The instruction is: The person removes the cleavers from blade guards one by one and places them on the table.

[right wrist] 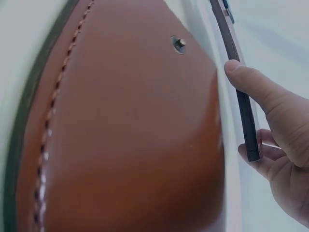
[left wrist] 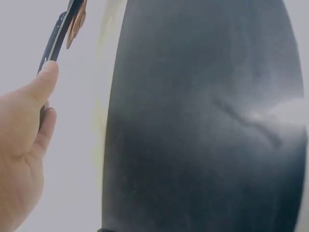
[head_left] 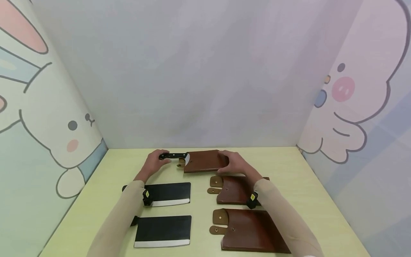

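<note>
At the back of the table, my left hand [head_left: 155,162] grips the black riveted handle [head_left: 174,156] of a cleaver. Most of its blade is hidden inside a brown leather sheath [head_left: 203,160]; a silver bit shows at the sheath's mouth, beside the tan strap [head_left: 181,163]. My right hand [head_left: 237,162] holds the sheath's right end, thumb on the near side. In the left wrist view, the thumb [left wrist: 46,79] lies against the handle. The right wrist view shows the sheath edge-on [right wrist: 232,53], pinched between thumb [right wrist: 251,82] and fingers.
Two black-bladed cleavers lie on the left, one [head_left: 170,192] behind the other [head_left: 163,230], partly under my left forearm. Two brown sheaths [head_left: 231,194], [head_left: 248,232] with unfastened tan straps lie on the right, partly under my right forearm. A pale wall [head_left: 199,89] stands behind the table.
</note>
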A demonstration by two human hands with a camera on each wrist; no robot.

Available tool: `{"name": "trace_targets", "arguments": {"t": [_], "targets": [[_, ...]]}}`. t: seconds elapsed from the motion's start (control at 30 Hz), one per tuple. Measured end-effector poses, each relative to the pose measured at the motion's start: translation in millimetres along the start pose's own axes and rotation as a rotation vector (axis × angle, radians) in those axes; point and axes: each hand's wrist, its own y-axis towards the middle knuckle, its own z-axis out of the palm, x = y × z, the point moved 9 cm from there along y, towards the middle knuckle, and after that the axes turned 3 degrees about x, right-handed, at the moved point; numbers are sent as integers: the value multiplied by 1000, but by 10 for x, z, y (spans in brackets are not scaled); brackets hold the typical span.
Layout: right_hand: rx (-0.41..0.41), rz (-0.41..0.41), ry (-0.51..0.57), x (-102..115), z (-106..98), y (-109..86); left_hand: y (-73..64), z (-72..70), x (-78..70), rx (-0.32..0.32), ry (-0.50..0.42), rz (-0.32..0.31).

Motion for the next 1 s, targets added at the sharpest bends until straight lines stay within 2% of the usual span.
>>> {"name": "trace_targets", "arguments": {"t": [0.17,0.33,0.6,0.83,1.0], "targets": [[-8,-19,-16,81,-108,-63,-41,-42,-82,-2,31,38],[-11,-21,-2,148,-182,-143,-100,-101,-186,-10,21,74],[20,-27,-2,164,-133,-239,-168,-160,-315,-5,40,150],[57,-45,-3,172,-98,-287,-235,-146,-340,11,27,156],[96,-74,-37,207,-78,-338,-286,-125,-427,10,54,166]]}}
